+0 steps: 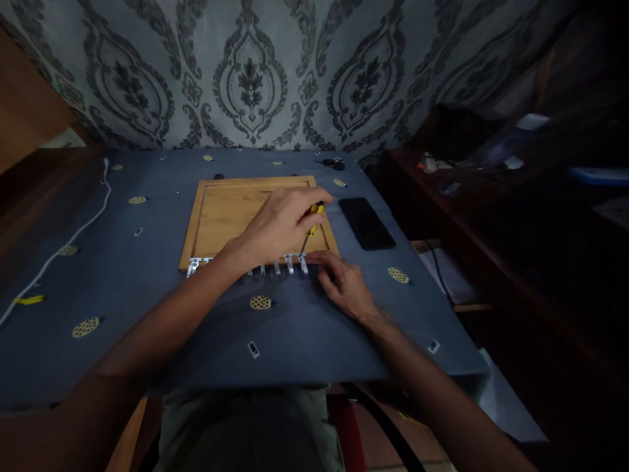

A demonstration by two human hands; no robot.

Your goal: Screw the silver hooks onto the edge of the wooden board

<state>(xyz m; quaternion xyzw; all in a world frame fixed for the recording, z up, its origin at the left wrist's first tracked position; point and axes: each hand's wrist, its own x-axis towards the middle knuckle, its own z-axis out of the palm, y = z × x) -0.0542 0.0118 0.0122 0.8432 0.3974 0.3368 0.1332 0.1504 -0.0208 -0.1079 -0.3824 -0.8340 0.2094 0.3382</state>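
Note:
A wooden board with a raised frame lies flat on the cloth-covered table. Along its near edge runs a metal strip with several hooks. My left hand reaches over the board, its fingers closed round a yellow and black screwdriver. The screwdriver leans, and its tip meets the strip near the right end. My right hand is beside that end, fingers curled, with the index fingertip at the strip; whether it pinches the strip I cannot tell.
A black phone lies right of the board. Behind it are dark keys or a similar small item. A white cable and a small yellow piece lie on the left. A dark shelf with clutter stands right.

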